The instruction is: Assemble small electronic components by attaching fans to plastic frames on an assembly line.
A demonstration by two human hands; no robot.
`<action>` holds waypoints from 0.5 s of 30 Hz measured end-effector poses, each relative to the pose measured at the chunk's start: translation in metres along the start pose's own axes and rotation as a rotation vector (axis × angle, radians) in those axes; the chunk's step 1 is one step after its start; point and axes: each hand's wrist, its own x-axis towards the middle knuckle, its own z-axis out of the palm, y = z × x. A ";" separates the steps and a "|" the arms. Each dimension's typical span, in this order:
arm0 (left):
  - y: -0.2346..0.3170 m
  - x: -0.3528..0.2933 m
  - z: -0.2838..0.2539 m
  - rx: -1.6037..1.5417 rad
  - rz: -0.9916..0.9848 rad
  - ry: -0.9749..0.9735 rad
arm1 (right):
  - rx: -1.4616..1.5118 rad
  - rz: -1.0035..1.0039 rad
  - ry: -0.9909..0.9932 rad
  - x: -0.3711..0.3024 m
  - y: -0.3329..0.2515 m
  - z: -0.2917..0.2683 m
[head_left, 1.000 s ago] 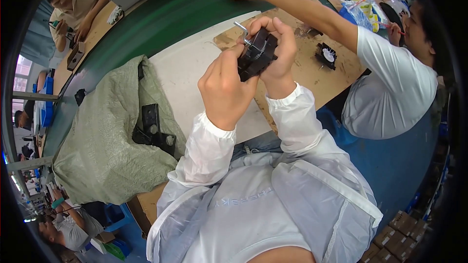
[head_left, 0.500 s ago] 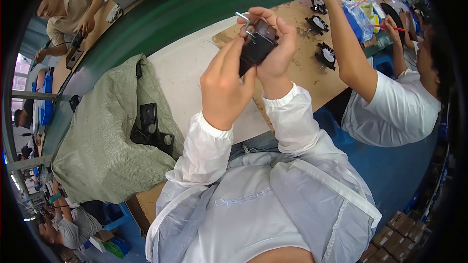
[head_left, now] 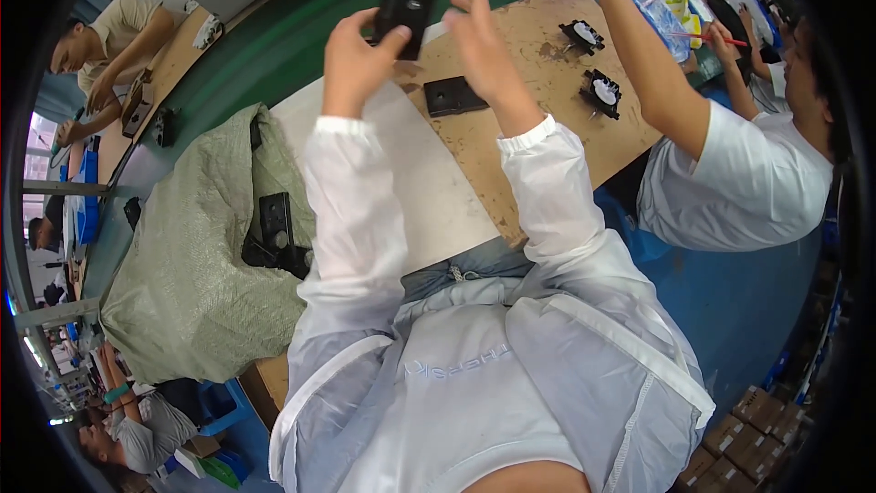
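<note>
My left hand [head_left: 354, 57] grips a black plastic housing [head_left: 407, 11] with a small shiny spot on its face, raised over the far edge of the worktable. To its right, my right hand [head_left: 485, 47] is held apart from the housing, its fingers spread and slightly blurred, with nothing in them. Below and beside that hand, a flat black rectangular part [head_left: 445, 98] lies on the brown board [head_left: 511, 160], its right end partly covered by my wrist.
A green woven sack [head_left: 196, 246] with black parts [head_left: 276, 224] in its mouth stands left. Two black-and-white assemblies [head_left: 582, 36] [head_left: 602, 93] lie right. A co-worker's arm [head_left: 639, 64] reaches over the board there. A green belt [head_left: 274, 47] runs behind the table.
My hands have parted: the left carries the black housing up and left, the right has let go. The metal rod no longer shows. The co-worker's hand rose, and the farthest assembly is gone from its place.
</note>
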 end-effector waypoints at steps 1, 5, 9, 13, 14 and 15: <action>-0.020 0.018 0.002 -0.044 -0.033 -0.009 | -0.285 -0.112 -0.124 -0.006 0.007 -0.011; -0.089 0.063 0.011 -0.083 -0.173 -0.055 | -1.009 -0.225 -0.533 -0.041 0.008 -0.046; -0.136 0.087 0.009 0.471 -0.172 -0.096 | -1.036 -0.066 -0.736 -0.042 0.011 -0.055; -0.130 0.075 0.048 0.984 0.007 0.396 | -0.959 0.027 -0.674 -0.044 0.015 -0.075; -0.107 0.069 0.066 0.874 0.111 0.355 | -0.915 0.048 -0.617 -0.049 0.017 -0.081; -0.078 0.064 0.077 0.769 0.207 0.321 | -0.867 0.058 -0.564 -0.053 0.016 -0.083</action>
